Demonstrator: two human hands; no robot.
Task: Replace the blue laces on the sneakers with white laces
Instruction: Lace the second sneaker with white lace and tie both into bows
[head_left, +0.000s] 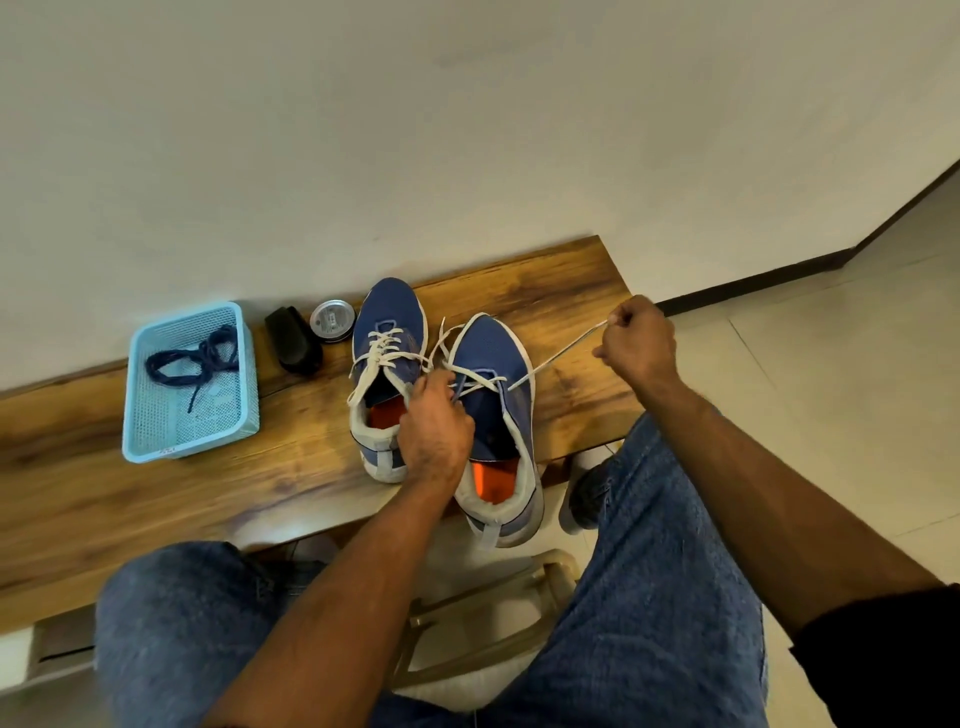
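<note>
Two blue sneakers stand side by side on a wooden bench (156, 499), toes toward the wall. The left sneaker (387, 332) carries a white lace through its eyelets. The right sneaker (493, 358) is partly laced with a white lace (550, 361). My right hand (639, 338) pinches one end of that lace and holds it taut, up and to the right of the shoe. My left hand (434, 431) grips the right sneaker at its tongue and eyelets, fingers curled. Dark blue laces (195, 358) lie coiled in a light blue basket (150, 441).
Between the basket and the left sneaker stand a black shoe brush (293, 340) and a round polish tin (332, 319), close to the white wall. My knees in blue jeans (654, 597) are below the bench edge. Tiled floor (831, 374) lies to the right.
</note>
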